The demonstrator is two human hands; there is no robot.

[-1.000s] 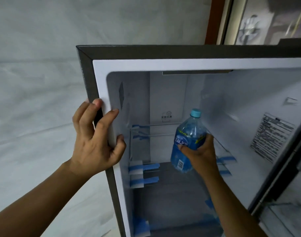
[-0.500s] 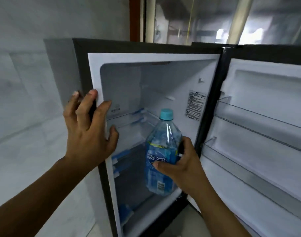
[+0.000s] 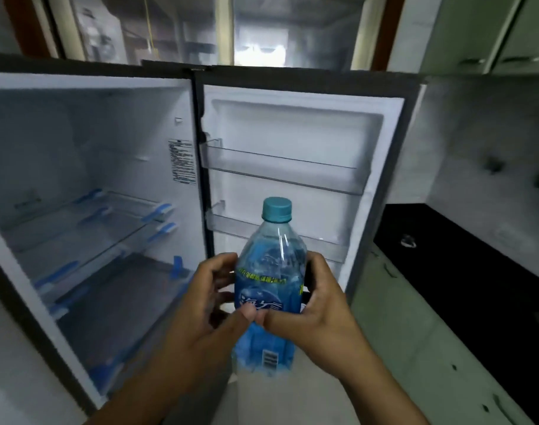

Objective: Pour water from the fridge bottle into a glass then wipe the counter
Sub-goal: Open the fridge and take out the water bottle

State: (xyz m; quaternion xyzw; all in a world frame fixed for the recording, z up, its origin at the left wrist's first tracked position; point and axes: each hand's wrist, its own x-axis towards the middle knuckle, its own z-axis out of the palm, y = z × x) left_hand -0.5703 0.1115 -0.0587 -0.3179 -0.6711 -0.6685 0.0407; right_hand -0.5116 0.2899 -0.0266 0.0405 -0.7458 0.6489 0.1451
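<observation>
One bottle (image 3: 269,280) (blue label, teal cap on), upright; left hand (image 3: 200,314) and right hand (image 3: 320,305) both wrapped round it; fridge (image 3: 87,124) open.

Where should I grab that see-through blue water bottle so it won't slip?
Grip the clear blue plastic water bottle around its labelled middle, from the sides, as the left hand and right hand do. It stands upright, and the shoulder narrows toward the teal cap.

Both forearms are bare, no sleeves showing, left hand (image 3: 197,305) and right hand (image 3: 320,305) ungloved.
</observation>
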